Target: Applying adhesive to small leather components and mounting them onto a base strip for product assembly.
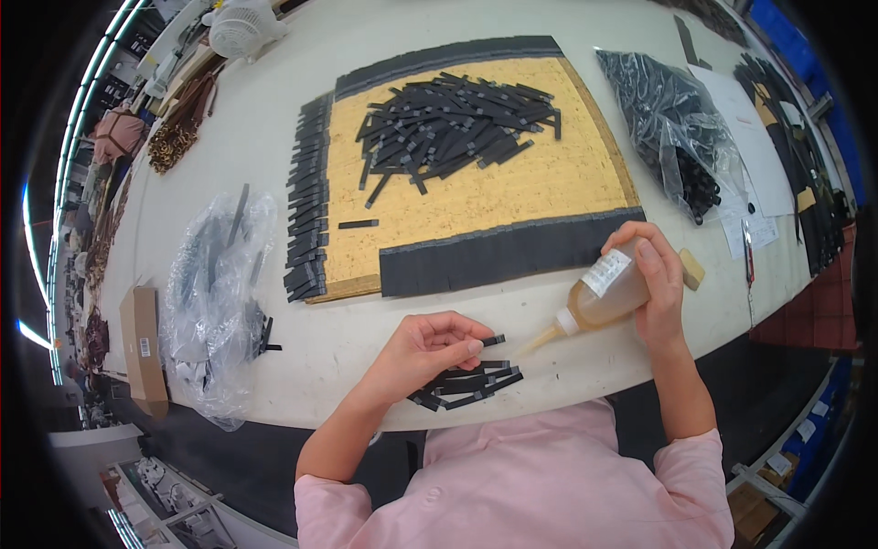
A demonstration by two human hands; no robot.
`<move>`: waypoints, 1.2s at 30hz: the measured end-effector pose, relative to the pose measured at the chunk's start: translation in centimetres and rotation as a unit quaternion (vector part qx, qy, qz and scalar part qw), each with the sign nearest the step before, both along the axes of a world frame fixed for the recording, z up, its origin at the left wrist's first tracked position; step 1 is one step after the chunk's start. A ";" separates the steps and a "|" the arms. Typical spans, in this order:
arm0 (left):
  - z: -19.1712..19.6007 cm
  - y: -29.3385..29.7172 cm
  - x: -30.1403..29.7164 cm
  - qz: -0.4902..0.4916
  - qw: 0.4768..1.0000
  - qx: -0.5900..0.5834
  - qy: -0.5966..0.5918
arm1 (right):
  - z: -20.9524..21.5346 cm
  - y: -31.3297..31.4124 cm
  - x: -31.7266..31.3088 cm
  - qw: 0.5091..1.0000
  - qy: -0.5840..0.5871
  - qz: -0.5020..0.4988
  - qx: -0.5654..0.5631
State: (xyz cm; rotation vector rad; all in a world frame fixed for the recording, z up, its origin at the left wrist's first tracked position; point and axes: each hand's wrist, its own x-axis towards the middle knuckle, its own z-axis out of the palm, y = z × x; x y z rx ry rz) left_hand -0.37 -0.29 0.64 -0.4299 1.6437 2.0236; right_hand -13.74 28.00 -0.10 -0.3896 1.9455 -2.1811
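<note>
My left hand [428, 350] pinches a short black strip [494, 339], whose end pokes out past the fingertips. Below that hand, several more black strips [471, 397] lie loosely near the table's front edge. My right hand [658, 288] is wrapped round a clear squeeze bottle [599, 306] of amber liquid with a pale label. Tilted down to the left, the bottle's narrow nozzle [541, 342] points toward the strip, a small gap apart from it. Beyond both hands is a yellow board [585, 137] bearing a heap of black strips [448, 123].
Rows of black strips line the board's left [308, 192], far and near edges. Clear plastic bags stand left [219, 302] and right [672, 128]. A cardboard box [144, 352] sits at the left edge; a small tan block [691, 269] lies behind my right hand. A white fan [242, 27] stands far left.
</note>
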 end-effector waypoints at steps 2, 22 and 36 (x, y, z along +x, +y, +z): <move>0.7 0.1 0.5 0.010 1.000 0.004 0.020 | 0.5 0.9 -0.8 0.996 -0.033 0.013 -0.078; 0.4 -9.6 -0.5 0.196 0.874 -0.434 0.099 | 3.7 0.0 -3.9 0.990 -0.003 -0.074 -0.118; 1.2 -8.2 -1.2 0.138 0.757 -0.633 0.081 | 4.1 0.4 -3.1 0.993 0.021 -0.061 -0.101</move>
